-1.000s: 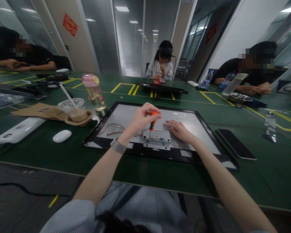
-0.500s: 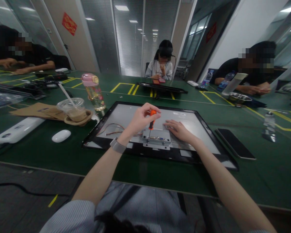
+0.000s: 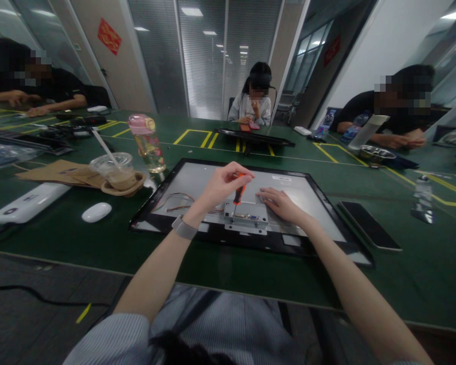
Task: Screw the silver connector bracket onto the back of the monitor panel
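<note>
A flat display panel (image 3: pixel 197 175) with a black frame lies on the green table, its grey back facing up. Near its front edge sits a metal box (image 3: pixel 247 218) with connector ports on the side toward me. My left hand (image 3: pixel 226 183) is closed around the top of an orange and black screwdriver (image 3: pixel 240 195). The tool stands nearly upright, its shaft reaching down to the left part of the box; the exact tip contact is too small to tell. My right hand (image 3: pixel 279 204) rests flat on the panel beside the box, fingers spread. Thin wires (image 3: pixel 178 203) run left of the box.
On the left are a white mouse (image 3: pixel 96 212), a white power strip (image 3: pixel 28 204), an iced drink cup (image 3: pixel 116 175) and a pink-lidded bottle (image 3: pixel 148 144). A black phone (image 3: pixel 368 225) lies right of the panel. Several people sit around the table; another panel (image 3: pixel 254 137) is across.
My left fingers have shifted slightly at the top of the screwdriver, covering more of its orange end. The right hand stays where it was.
</note>
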{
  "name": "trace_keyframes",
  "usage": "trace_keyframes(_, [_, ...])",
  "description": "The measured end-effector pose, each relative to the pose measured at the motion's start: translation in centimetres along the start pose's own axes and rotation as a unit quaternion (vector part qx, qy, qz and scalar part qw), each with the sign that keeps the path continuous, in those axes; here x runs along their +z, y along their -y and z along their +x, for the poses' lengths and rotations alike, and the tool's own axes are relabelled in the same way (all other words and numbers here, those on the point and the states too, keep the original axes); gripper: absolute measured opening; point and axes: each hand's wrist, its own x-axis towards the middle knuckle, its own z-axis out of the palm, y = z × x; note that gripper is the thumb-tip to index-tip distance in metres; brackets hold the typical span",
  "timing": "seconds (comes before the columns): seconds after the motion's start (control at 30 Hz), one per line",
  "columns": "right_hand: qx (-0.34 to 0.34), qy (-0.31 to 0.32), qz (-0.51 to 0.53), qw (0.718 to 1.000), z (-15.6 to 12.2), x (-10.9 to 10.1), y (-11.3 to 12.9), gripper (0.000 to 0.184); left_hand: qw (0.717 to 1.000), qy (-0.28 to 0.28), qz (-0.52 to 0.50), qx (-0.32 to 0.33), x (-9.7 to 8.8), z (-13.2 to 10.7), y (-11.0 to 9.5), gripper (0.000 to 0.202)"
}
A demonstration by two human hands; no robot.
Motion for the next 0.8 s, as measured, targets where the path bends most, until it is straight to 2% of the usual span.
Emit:
trace_keyframes(0.13, [0.008, 0.004, 0.001, 1.0, 0.0, -0.1, 0.1, 0.045, 1.0, 0.008, -0.019, -0.019, 0.0, 0.1, 0.1, 0.025])
trace_keyframes(0.27, [0.003, 0.005, 0.005, 1.0, 0.0, -0.1, 0.2, 0.045, 0.999, 0.005, -0.024, -0.024, 0.1, 0.2, 0.3, 0.024])
trace_keyframes(0.4, [0.003, 0.003, 0.005, 1.0, 0.0, -0.2, 0.2, 0.045, 0.997, 0.048, -0.053, -0.032, -0.2, 0.2, 0.2, 0.027])
trace_keyframes(0.5, [-0.003, 0.003, 0.003, 1.0, 0.0, -0.2, 0.2, 0.045, 0.998, 0.057, -0.018, -0.037, -0.3, 0.0, -0.3, 0.03])
trace_keyframes(0.67, [-0.001, 0.002, 0.006, 1.0, 0.0, 0.0, 0.0, 0.045, 0.998, 0.021, 0.059, 0.012, 0.0, -0.3, -0.8, 0.018])
trace_keyframes(0.8, [-0.003, 0.002, 0.009, 1.0, 0.0, 0.1, -0.1, 0.045, 0.996, -0.005, 0.075, 0.044, 0.1, -0.2, -0.5, 0.014])
